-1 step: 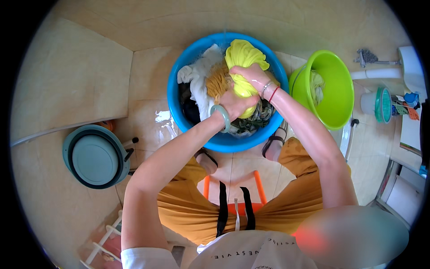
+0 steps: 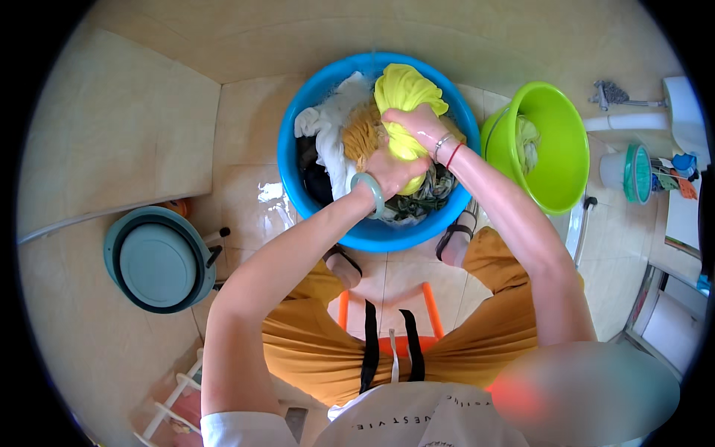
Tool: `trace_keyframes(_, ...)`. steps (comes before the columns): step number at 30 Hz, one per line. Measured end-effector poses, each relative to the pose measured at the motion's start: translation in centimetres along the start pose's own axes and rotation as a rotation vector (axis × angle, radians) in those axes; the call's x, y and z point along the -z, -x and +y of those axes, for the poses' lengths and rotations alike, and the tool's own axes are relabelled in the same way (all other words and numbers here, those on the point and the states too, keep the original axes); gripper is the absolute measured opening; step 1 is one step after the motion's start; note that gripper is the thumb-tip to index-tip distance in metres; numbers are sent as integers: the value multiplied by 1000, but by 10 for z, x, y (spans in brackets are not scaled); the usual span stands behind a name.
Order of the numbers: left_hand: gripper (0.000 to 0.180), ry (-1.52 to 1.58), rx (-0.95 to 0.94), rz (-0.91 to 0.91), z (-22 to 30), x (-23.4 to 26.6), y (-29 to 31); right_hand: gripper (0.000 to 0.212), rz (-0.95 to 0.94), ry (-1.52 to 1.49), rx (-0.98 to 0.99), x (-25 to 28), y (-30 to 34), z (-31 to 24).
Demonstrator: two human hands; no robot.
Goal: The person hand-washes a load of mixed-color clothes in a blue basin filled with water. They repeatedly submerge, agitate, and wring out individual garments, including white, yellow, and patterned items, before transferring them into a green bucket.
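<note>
A bright yellow cloth garment (image 2: pixel 404 88) is bunched and twisted between my two hands over a large blue basin (image 2: pixel 287 165). My left hand (image 2: pixel 395 173), with a pale green bangle at the wrist, is closed round its lower part. Higher up, my right hand (image 2: pixel 421 125) grips the same cloth, its skin wet. Under and beside it in the basin lie a white cloth (image 2: pixel 331 138), a mustard-brown cloth (image 2: pixel 361 135), a dark cloth (image 2: pixel 316 182) and a green patterned cloth (image 2: pixel 432 192). The yellow garment's exact kind cannot be told.
A lime-green bucket (image 2: pixel 568 153) with a pale cloth (image 2: pixel 527 141) inside stands right of the basin. A grey-green folding basin (image 2: pixel 160 264) leans at the left wall. Below me is an orange stool (image 2: pixel 433 309). Wet tiles (image 2: pixel 275 205) shine left of the blue basin. A toilet brush (image 2: pixel 614 93) hangs far right.
</note>
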State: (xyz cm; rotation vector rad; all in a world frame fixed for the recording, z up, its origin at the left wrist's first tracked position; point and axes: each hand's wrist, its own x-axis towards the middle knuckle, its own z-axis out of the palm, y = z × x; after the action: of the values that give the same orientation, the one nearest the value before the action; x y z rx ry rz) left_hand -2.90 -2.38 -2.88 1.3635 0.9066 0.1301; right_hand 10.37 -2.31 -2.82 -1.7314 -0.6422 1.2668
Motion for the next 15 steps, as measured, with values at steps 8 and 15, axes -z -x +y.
trace_keyframes(8, 74, -283, 192, 130, -10, -11, -12, 45, 184, 545, 47, -12, -13, 18)
trace_keyframes(15, 96, 28, 78, 264, -75, -32, -24, 54, 146, 513, 105, -8, -22, 66)
